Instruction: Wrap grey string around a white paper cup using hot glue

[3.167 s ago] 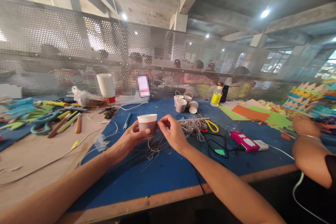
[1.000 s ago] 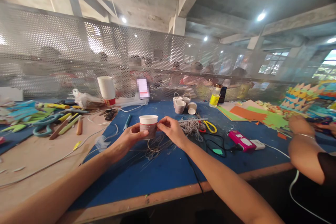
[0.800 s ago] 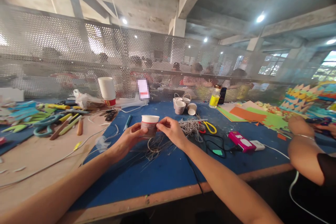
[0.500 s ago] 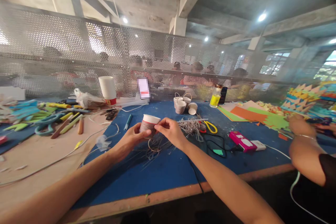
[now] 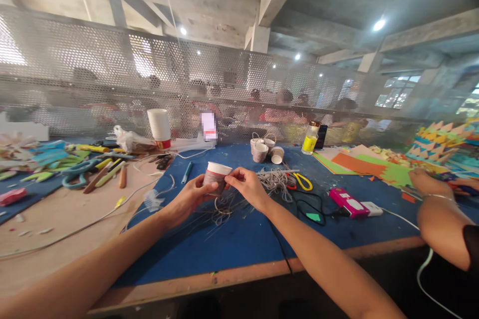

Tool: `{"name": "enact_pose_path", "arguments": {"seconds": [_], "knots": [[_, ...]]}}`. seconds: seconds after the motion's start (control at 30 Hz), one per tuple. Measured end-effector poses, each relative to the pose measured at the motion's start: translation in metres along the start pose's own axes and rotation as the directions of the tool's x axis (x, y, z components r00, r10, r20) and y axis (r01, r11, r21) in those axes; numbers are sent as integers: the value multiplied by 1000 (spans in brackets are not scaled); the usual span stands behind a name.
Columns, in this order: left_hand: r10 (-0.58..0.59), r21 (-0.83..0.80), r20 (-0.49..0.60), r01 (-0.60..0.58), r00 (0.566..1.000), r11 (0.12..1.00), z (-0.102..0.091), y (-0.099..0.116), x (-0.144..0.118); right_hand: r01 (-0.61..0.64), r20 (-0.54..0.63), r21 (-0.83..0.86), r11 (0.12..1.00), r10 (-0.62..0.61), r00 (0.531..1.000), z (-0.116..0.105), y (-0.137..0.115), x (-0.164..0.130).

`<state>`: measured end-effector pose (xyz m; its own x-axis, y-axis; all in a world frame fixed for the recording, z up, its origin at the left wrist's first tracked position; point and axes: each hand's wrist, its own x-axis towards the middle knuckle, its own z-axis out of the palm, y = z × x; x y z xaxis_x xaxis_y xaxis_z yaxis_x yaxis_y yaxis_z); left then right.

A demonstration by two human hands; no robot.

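A small paper cup (image 5: 216, 175) with a white rim and a string-wrapped body sits tilted in my left hand (image 5: 191, 196), above the blue table mat (image 5: 239, 239). My right hand (image 5: 247, 185) pinches a strand of grey string against the cup's right side. A loose tangle of that string (image 5: 221, 209) hangs and lies under both hands, and a larger heap of string (image 5: 275, 179) rests just to the right.
Finished little cups (image 5: 262, 148) and a yellow bottle (image 5: 310, 140) stand at the back. A stack of white cups (image 5: 159, 127), scissors (image 5: 77, 173) and pens lie left. Yellow scissors (image 5: 302, 182), a pink device (image 5: 347, 202) and coloured paper (image 5: 359, 164) lie right, near another person's arm (image 5: 437, 209).
The cup has tipped from upright to leaning right in my left hand, while my right hand stayed pinched at its side. The view has shifted slightly.
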<state>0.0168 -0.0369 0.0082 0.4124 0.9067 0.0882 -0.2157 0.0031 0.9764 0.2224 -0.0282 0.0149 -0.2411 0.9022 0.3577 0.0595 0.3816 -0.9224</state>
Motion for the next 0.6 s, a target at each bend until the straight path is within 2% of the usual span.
{"name": "enact_pose_path", "arguments": {"seconds": [0.23,0.43,0.6], "knots": [[3,-30,25,-3,1000,1000,-2,-2,2,53,1,-16,998,-53,999,0,4,0],[35,-52,-4,-36,999,998,-7,-6,6,99,-2,-40,994,-100,995,1,14,0],[38,-57,-21,-39,999,998,-10,-8,9,166,11,-163,973,-166,986,0,14,-1]]}}
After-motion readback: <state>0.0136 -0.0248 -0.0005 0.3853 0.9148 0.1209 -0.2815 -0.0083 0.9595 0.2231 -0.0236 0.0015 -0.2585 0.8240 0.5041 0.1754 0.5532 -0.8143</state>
